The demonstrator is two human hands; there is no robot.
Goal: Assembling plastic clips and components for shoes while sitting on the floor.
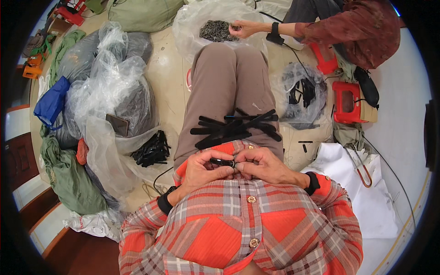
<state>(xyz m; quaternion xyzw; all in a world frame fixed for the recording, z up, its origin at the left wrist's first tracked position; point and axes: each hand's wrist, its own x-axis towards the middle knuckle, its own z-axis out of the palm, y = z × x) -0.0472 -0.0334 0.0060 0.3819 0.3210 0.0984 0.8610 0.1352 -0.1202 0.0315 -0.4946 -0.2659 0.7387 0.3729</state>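
Observation:
My left hand [206,167] pinches a short, glossy black piece [222,162] between thumb and fingers, just above my shirt front. The fingertips of my right hand [266,166] close together at the right end of that piece; its tip is hidden there, and its exact kind does not show. Across my thighs, beyond both hands, lies a loose heap of matte black fuzzy strips [229,130], some crossing each other. On the floor to the left is a pile of shiny black strips [152,149], partly on clear plastic.
Left stand large plastic-wrapped bags [105,87] with a phone [118,124] on one. At right are an open bag of black pieces [300,91], a red stool [347,103] and white sheeting [353,183]. Ahead, another person's hand [245,29] reaches to a dark pile [217,31].

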